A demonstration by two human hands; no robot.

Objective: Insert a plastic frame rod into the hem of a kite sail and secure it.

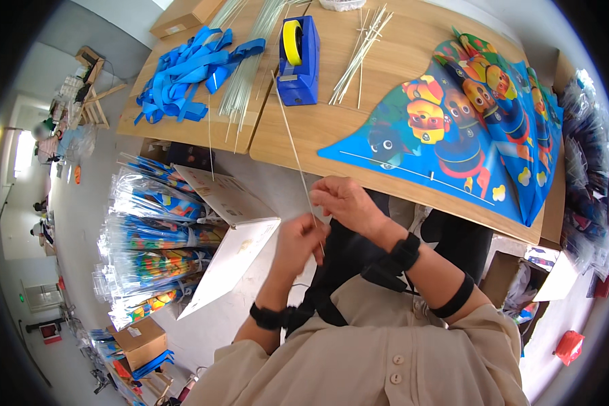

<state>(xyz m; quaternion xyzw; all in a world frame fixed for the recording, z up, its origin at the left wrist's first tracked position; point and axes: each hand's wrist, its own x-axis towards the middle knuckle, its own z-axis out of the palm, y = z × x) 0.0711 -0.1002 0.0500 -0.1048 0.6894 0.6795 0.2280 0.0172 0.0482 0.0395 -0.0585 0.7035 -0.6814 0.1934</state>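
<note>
Both hands meet just below the near edge of the wooden tabletop [358, 118], over the person's lap. The left hand [298, 240] is closed around the lower end of a thin white rod [294, 145], and the right hand [345, 203] pinches the same rod a little higher, fingers curled about it. The rod slants up and away from the hands, crossing the near edge of the tabletop and ending close to the blue tape dispenser [298, 61], which stands toward the far edge with a yellow roll in it.

The step in hand looks like the handling of a single kite spar: held at its lower end by both hands, not yet set against anything. The colourful cartoon kite sail [467, 135] lies flat at the right end of the tabletop, overhanging its near edge, well apart from the rod's tip. A next move would call for swinging the long, whippy rod toward that sail without bending it or snagging the dispenser.

More white rods [362, 51] lie fanned near the far edge, and blue ribbons [189, 71] are heaped at the left end. Packed kites in clear sleeves [152, 237] stand on the floor to the left.
</note>
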